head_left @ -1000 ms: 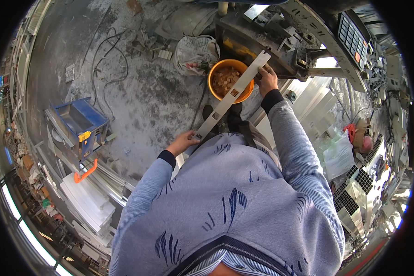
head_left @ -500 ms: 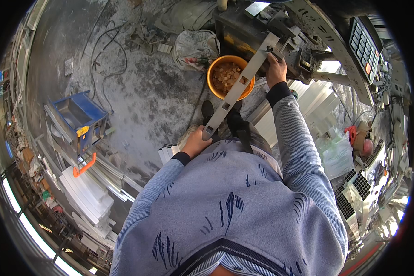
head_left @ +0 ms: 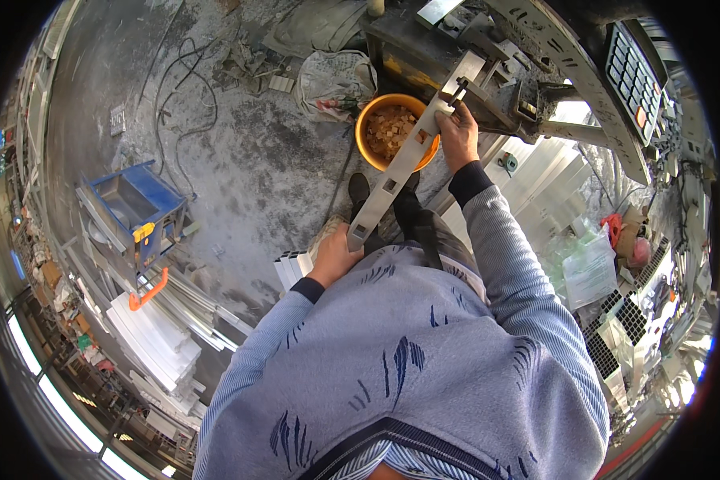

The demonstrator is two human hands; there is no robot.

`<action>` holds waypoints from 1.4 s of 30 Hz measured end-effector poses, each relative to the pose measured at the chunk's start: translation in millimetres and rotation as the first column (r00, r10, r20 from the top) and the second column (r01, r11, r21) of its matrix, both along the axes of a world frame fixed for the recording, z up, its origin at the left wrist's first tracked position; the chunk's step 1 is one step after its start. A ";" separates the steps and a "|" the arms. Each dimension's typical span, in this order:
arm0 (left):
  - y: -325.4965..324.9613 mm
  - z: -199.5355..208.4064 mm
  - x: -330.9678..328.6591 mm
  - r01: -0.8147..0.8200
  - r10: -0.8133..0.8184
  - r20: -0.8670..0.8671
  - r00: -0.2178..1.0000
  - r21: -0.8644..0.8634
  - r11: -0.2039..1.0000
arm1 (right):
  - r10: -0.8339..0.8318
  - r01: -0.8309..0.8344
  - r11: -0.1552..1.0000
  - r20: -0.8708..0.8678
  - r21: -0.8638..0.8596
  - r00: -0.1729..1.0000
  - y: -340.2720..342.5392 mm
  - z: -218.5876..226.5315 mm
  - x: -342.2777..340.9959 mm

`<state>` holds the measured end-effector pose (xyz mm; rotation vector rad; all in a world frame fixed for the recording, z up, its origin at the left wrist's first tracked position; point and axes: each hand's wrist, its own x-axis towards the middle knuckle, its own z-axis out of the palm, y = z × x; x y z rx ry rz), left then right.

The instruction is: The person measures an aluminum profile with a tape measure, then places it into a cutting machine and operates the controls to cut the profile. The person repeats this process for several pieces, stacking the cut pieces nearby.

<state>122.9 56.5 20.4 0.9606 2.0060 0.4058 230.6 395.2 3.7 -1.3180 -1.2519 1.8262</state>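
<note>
A long silver metal bar (head_left: pixel 406 158) with several square cutouts slants from my waist up to the machine at the far right. My left hand (head_left: pixel 335 254) is closed round its near end, close to my body. Against the right edge of the bar, farther along, my right hand (head_left: pixel 458 138) grips with thumb and fingers. Just past those fingers, a small black part (head_left: pixel 459 92) crosses the bar near its far end. Under the bar stands an orange bucket (head_left: pixel 366 130) with small pale offcuts in it, partly hidden by the bar.
A dark machine bench (head_left: pixel 408 50) stands at the far right, near a panel with a keypad (head_left: pixel 634 76). Long pale profiles (head_left: pixel 540 188) lie right of my legs, and more white profiles (head_left: pixel 156 336) at left by a blue metal stand (head_left: pixel 140 200). A cable (head_left: pixel 208 100) crosses the floor.
The bar has shifted slightly left and nearer to me. My right hand has moved left and toward me, off the black part; my left hand has shifted slightly with the bar's near end.
</note>
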 end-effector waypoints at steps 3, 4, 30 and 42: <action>-0.1 19.4 -3.7 0.006 -0.006 0.011 1.000 0.004 1.000 | -0.050 0.052 0.998 -0.036 0.047 0.998 -2.5 3.2 -1.6; 0.5 24.8 -4.9 -0.007 0.007 0.018 1.000 -0.009 1.000 | -0.066 0.067 0.997 -0.051 0.026 0.996 -3.0 4.5 -1.4; 132.9 34.8 -11.2 -0.048 0.021 0.141 0.990 0.189 0.981 | -0.207 0.206 0.978 -0.091 -0.024 0.974 -20.3 -12.7 97.4; 123.0 15.2 -24.8 -0.181 0.118 0.623 0.773 0.039 0.983 | -0.341 -0.051 0.818 0.554 0.573 0.759 70.9 5.0 138.6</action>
